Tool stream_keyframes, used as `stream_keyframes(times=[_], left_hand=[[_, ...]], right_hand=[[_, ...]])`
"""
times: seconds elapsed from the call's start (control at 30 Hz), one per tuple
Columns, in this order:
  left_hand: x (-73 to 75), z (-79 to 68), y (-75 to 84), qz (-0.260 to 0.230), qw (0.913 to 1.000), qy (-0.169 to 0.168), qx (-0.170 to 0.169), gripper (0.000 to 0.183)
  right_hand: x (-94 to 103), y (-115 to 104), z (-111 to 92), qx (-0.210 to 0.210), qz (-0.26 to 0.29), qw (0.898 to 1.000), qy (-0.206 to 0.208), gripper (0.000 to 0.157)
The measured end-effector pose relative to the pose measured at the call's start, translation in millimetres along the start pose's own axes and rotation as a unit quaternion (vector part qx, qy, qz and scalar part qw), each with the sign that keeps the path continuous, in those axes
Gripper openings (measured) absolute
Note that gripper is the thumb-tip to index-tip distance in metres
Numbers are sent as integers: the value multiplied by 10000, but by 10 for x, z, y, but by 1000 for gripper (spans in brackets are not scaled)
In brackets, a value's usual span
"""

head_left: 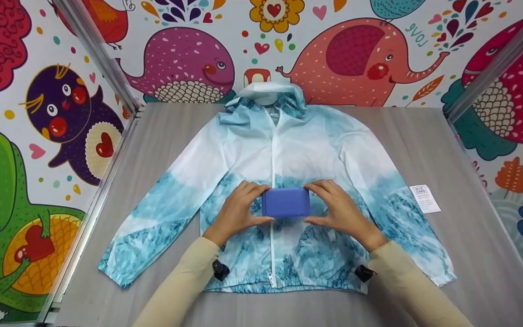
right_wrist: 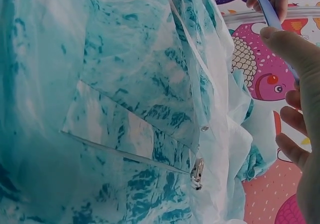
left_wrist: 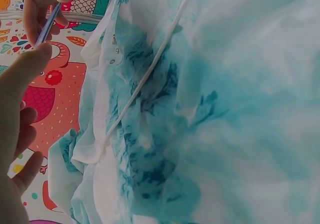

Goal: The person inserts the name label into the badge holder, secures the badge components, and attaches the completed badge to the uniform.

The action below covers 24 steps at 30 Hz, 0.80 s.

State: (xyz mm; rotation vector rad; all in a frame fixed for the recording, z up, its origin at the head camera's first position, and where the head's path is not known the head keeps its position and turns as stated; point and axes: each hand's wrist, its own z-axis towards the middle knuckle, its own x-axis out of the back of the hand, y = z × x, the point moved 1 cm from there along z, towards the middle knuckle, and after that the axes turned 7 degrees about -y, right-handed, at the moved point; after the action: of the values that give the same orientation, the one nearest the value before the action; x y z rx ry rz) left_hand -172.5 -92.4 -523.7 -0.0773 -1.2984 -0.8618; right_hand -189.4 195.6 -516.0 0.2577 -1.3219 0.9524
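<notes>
"Two hands, one object: what do your fingers grasp?"

"Your left hand (head_left: 238, 208) pinches one short end of the blue case (head_left: 286, 202), and your right hand (head_left: 342, 212) pinches the other, thumbs along the bottom edge and fingertips along the top."

"How does the case look?"

"You have a plain violet-blue rectangle with rounded corners, its broad face smooth and matte in the head view. From both wrists you see it nearly edge-on, as a slim strip."

"And where is it?"

"You hold it level above the front of the jacket (head_left: 307, 159), across the white zipper (head_left: 273, 254). The jacket, white and teal, lies spread on the table (head_left: 425, 150), sleeves angled outward."
</notes>
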Motion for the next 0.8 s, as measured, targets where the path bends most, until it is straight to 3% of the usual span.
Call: stream_keyframes(times=[0.4,0.6,0.8], left_hand=[[1,23,41,-239,9992,-293,110,80],[-18,32,60,-235,9995,-206,100,77],[-38,13,48,-557,9980,-126,256,75]], right_hand=[[-24,-15,39,174,-207,9996,124,78],[-28,-3,47,245,-271,9991,214,77],[-27,38,33,333,-287,9984,368,73]])
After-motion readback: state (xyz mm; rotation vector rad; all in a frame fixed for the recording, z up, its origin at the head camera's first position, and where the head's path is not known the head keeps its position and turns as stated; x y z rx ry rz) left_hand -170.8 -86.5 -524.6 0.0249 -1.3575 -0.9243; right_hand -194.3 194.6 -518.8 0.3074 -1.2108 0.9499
